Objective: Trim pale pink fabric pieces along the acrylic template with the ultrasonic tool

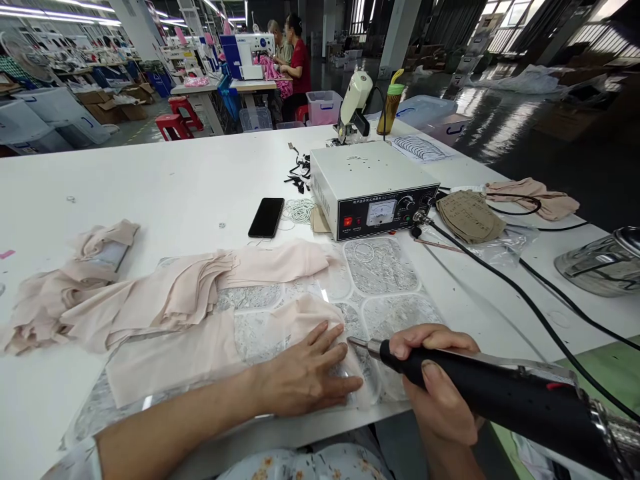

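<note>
My left hand lies flat with fingers spread on a pale pink fabric piece, pressing it onto a clear plastic work sheet. My right hand is wrapped round a black handheld tool whose metal tip touches the fabric edge right by my left fingertips. A black cable runs from the tool side to a white control box with a dial and knobs. A stack of pink fabric pieces lies just beyond my left hand.
A black phone lies left of the box. Crumpled pink fabric sits at far left, tan pieces and pink cloth at right. A white cutter and bottle stand behind. People sew at machines beyond.
</note>
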A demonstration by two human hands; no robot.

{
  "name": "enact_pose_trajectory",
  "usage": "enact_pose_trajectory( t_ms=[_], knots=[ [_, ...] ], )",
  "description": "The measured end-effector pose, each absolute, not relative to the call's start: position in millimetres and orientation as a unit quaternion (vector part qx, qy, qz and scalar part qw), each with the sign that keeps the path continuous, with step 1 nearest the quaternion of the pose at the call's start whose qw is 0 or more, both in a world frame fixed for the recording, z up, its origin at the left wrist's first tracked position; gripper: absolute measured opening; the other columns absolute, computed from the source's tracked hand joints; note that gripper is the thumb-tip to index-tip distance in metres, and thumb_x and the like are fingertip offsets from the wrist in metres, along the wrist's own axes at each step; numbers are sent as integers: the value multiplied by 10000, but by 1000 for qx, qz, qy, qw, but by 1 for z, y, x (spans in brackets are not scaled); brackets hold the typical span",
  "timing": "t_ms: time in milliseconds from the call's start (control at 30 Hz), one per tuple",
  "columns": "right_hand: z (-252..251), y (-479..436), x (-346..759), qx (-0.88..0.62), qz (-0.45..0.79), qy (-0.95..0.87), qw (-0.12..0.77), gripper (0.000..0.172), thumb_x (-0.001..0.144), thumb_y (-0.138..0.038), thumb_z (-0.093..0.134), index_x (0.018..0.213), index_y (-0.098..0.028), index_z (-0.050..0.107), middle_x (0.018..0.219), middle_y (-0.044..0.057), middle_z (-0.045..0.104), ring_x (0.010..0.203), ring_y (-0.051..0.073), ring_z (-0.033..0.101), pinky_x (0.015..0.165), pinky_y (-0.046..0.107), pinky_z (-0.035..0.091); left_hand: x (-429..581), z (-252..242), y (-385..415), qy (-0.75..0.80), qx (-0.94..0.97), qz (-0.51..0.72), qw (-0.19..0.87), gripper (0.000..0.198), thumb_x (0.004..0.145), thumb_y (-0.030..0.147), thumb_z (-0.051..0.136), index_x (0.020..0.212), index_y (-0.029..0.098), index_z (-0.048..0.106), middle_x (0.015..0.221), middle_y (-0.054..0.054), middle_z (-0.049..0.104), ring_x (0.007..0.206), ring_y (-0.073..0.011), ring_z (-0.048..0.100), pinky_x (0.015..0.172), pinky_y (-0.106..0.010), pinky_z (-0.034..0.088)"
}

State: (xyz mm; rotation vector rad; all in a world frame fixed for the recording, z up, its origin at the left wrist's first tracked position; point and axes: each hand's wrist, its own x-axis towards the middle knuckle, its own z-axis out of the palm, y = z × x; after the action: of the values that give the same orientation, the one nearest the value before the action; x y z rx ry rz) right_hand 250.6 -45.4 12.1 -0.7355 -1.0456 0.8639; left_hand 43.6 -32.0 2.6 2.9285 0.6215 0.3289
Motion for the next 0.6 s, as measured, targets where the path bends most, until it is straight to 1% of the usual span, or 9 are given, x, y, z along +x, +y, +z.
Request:
enact_pose_trajectory(
  t_ms=[200,367,600],
  knots=[
    [15,-44,249,-335,374,-426,753,104,771,-233,590,868,-210,559,789,7,532,608,137,545,588,356,502,44,1,-33,212,970,107,57,301,938,371,576,1222,274,607,1231,-126,529,1326,-377,378,1068,-528,358],
    [16,-46,250,-336,373,-407,763,110,749,-210,575,859,-209,570,775,6,536,601,138,533,584,357,494,42,1,-34,208,970,116,56,281,955,359,544,1210,264,619,1220,-139,531,1318,-383,395,1050,-537,378],
    [15,-45,248,-324,373,-406,769,102,765,-229,573,866,-213,563,782,7,530,597,138,546,575,356,504,42,2,-35,214,970,105,45,311,944,381,568,1236,278,606,1240,-118,540,1338,-355,382,1090,-501,346]
  ],
)
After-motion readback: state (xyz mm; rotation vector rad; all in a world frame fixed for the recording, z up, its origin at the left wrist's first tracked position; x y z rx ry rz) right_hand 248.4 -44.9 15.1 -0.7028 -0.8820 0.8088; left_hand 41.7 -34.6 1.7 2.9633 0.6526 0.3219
